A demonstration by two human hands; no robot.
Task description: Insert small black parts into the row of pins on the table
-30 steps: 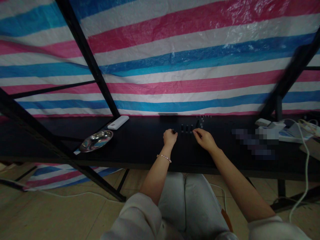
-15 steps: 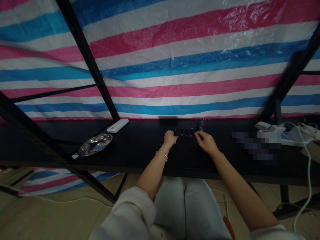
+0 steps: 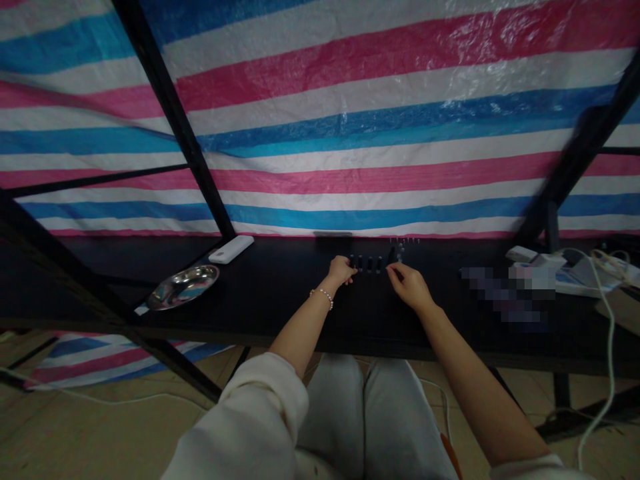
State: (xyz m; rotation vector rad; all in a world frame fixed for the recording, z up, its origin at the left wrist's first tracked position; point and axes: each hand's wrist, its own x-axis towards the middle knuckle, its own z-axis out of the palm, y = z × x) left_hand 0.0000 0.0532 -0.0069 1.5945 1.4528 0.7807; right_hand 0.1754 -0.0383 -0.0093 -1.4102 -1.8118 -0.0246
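Observation:
My left hand point(image 3: 341, 269) is closed at the left end of a short row of small black cylinders with pale ends. Its fingertips grip the leftmost black cylinder point(image 3: 352, 261), partly covered by the hand. To its right stand several more, such as the middle black cylinder point(image 3: 370, 265). My right hand point(image 3: 409, 283) is at the row's right end with thumb and finger pinched together; whatever is between them is too small to make out. Just beyond those fingertips are a dark upright piece point(image 3: 392, 254) and a few small clear bits point(image 3: 401, 250).
Tiny pale pieces point(image 3: 405, 241) line the back of the black table point(image 3: 280, 293). At left are a shiny metal dish point(image 3: 184, 288) and a white power bank-like box point(image 3: 231, 249). White power strips and cables point(image 3: 575, 283) lie at right. Black frame posts point(image 3: 165, 113) rise on both sides.
My left hand has brought the leftmost black cylinder slightly right, closer to the row. My right hand stays pinched near the same place. The whole view has shifted a little.

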